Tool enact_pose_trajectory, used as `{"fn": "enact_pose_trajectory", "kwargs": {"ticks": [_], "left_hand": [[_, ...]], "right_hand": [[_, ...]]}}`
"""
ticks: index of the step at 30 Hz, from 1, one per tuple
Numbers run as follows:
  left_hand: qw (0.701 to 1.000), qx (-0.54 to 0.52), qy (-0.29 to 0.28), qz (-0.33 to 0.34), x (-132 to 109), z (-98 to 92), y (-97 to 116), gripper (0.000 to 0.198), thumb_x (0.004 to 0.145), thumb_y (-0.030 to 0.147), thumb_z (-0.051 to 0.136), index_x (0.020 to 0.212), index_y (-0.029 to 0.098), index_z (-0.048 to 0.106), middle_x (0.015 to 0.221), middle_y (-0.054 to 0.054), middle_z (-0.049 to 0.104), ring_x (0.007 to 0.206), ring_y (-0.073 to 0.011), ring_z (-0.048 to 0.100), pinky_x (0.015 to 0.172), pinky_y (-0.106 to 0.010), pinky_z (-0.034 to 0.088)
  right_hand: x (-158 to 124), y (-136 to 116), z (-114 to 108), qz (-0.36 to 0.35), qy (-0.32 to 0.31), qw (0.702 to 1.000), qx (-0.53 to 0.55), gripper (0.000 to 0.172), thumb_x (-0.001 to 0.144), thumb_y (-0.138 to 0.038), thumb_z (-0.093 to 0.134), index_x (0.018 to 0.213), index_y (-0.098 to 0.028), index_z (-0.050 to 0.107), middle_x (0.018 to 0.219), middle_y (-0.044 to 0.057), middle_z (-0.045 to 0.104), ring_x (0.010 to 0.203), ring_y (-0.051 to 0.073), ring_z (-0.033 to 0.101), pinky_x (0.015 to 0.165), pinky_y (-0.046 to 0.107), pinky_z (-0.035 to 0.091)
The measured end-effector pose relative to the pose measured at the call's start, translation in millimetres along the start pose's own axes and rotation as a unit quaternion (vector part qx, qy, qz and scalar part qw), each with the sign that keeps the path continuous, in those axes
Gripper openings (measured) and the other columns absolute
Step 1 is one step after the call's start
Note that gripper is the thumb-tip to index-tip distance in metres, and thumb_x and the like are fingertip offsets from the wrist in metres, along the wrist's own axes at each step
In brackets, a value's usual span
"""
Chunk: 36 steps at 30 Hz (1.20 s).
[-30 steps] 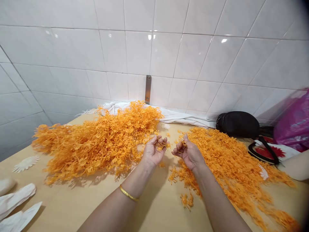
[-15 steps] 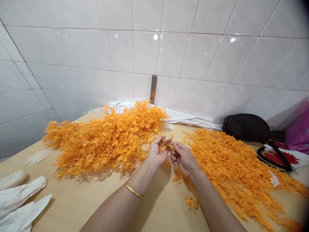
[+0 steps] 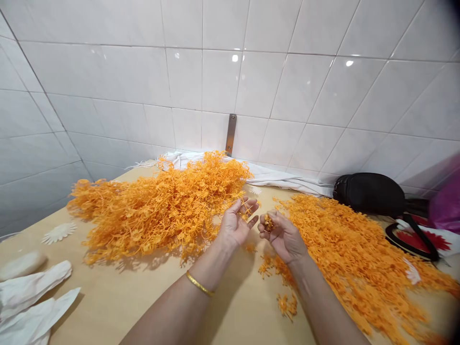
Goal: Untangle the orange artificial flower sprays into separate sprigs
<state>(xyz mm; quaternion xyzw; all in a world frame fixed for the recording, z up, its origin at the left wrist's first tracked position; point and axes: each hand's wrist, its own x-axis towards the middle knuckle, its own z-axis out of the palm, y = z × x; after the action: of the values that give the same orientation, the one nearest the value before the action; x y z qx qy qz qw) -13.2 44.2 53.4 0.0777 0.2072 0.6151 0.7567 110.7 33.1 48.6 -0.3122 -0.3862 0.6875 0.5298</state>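
Observation:
My left hand (image 3: 237, 222) is raised palm-up over the table, fingers loosely apart, with a small orange plastic sprig (image 3: 246, 211) resting at its fingertips. My right hand (image 3: 282, 233) is beside it, fingers curled round a few small orange plastic pieces (image 3: 268, 223). A big tangled heap of orange plastic sprigs (image 3: 161, 206) lies left of my hands. A flatter spread of loose orange pieces (image 3: 352, 254) covers the table to the right. A gold bangle (image 3: 199, 283) is on my left wrist.
The wooden table (image 3: 118, 297) meets a white tiled wall. White cloth (image 3: 280, 177) lies along the back. A black pouch (image 3: 370, 194) and a red-and-black bag (image 3: 417, 237) sit at right. White cut-out flower (image 3: 59, 232) and white paper pieces (image 3: 34, 297) lie at left.
My hands came together at the fingertips half a second ago and have now parted slightly; the right hand has drawn back holding orange pieces. The view shifted a little to the left.

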Motion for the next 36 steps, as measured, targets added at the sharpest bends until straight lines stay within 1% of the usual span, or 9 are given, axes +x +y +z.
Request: {"fn": "enact_pose_trajectory", "kwargs": {"ticks": [6, 15, 17, 21, 26, 29, 31, 33, 36], "left_hand": [[0.998, 0.038, 0.011, 0.041, 1, -1.0, -5, 0.01, 0.076, 0.019, 0.05, 0.083, 0.016, 0.056, 0.081, -0.003, 0.063, 0.077, -0.0131, 0.057, 0.067, -0.025, 0.042], [0.998, 0.052, 0.029, -0.02, -4, -0.2, -25, 0.012, 0.075, 0.02, 0.05, 0.083, 0.014, 0.057, 0.073, -0.003, 0.062, 0.054, -0.0094, 0.052, 0.054, -0.022, 0.038], [0.998, 0.053, 0.033, -0.024, -2, -1.7, -21, 0.011, 0.075, 0.02, 0.05, 0.083, 0.015, 0.057, 0.065, -0.002, 0.06, 0.051, -0.0098, 0.051, 0.052, -0.022, 0.038], [0.998, 0.034, 0.043, -0.028, 3, -5.2, -10, 0.007, 0.075, 0.013, 0.047, 0.07, 0.014, 0.051, 0.04, 0.005, 0.04, 0.045, -0.0097, 0.048, 0.051, -0.021, 0.039], [0.997, 0.024, 0.004, -0.074, 6, -9.8, -11, 0.023, 0.077, 0.008, 0.042, 0.055, 0.015, 0.04, 0.033, 0.008, 0.024, 0.035, -0.0062, 0.035, 0.049, -0.019, 0.039], [0.998, -0.007, 0.012, -0.061, 8, -13.5, -7, 0.028, 0.08, 0.007, 0.038, 0.054, 0.016, 0.034, 0.035, 0.01, 0.019, 0.031, -0.0035, 0.023, 0.047, -0.017, 0.037], [0.999, -0.011, 0.018, -0.037, 10, -14.9, -2, 0.03, 0.081, 0.008, 0.037, 0.053, 0.017, 0.031, 0.036, 0.01, 0.018, 0.031, -0.003, 0.02, 0.047, -0.017, 0.038], [0.999, 0.026, 0.014, -0.02, 10, -14.5, 0, 0.027, 0.08, 0.009, 0.04, 0.054, 0.016, 0.035, 0.036, 0.01, 0.022, 0.032, -0.0037, 0.027, 0.05, -0.019, 0.04], [0.994, 0.108, 0.014, -0.023, 8, -12.4, -6, 0.014, 0.075, 0.009, 0.049, 0.061, 0.013, 0.047, 0.041, 0.006, 0.036, 0.039, -0.0059, 0.04, 0.056, -0.024, 0.045]], "right_hand": [[3, 16, 6, 0.064, 0.032, 0.997, -0.037, 0.026, 0.059, -0.024, 0.067, 0.08, -0.019, 0.052, 0.067, -0.002, 0.056, 0.048, 0.007, 0.05, 0.041, 0.017, 0.039], [2, 37, 20, -0.004, 0.13, 0.983, -0.126, 0.031, 0.054, -0.036, 0.071, 0.063, -0.018, 0.046, 0.042, -0.009, 0.038, 0.034, 0.004, 0.028, 0.032, 0.018, 0.019], [2, 35, 19, 0.002, 0.109, 0.984, -0.138, 0.029, 0.055, -0.034, 0.069, 0.061, -0.018, 0.046, 0.041, -0.009, 0.037, 0.035, 0.004, 0.027, 0.034, 0.018, 0.019], [-2, 23, 16, 0.027, -0.02, 0.973, -0.229, 0.026, 0.06, -0.03, 0.064, 0.056, -0.018, 0.041, 0.044, -0.008, 0.035, 0.039, 0.005, 0.028, 0.037, 0.019, 0.02], [-13, -7, 9, 0.06, -0.145, 0.914, -0.373, 0.027, 0.064, -0.028, 0.062, 0.053, -0.017, 0.04, 0.046, -0.008, 0.03, 0.04, 0.004, 0.023, 0.039, 0.019, 0.016], [-23, -25, 9, 0.108, -0.27, 0.875, -0.386, 0.024, 0.066, -0.031, 0.06, 0.056, -0.017, 0.044, 0.048, -0.007, 0.036, 0.041, 0.005, 0.029, 0.041, 0.02, 0.023], [-27, -35, 8, 0.109, -0.305, 0.853, -0.41, 0.021, 0.068, -0.033, 0.058, 0.06, -0.018, 0.046, 0.051, -0.006, 0.039, 0.044, 0.007, 0.034, 0.043, 0.02, 0.026], [-28, -41, 4, 0.052, -0.245, 0.826, -0.505, 0.012, 0.07, -0.027, 0.055, 0.063, -0.018, 0.05, 0.056, -0.003, 0.045, 0.051, 0.009, 0.039, 0.048, 0.022, 0.03], [-28, -47, -10, -0.035, -0.073, 0.719, -0.691, 0.006, 0.066, -0.016, 0.052, 0.067, -0.019, 0.057, 0.068, 0.003, 0.055, 0.066, 0.015, 0.048, 0.058, 0.026, 0.034]]}}
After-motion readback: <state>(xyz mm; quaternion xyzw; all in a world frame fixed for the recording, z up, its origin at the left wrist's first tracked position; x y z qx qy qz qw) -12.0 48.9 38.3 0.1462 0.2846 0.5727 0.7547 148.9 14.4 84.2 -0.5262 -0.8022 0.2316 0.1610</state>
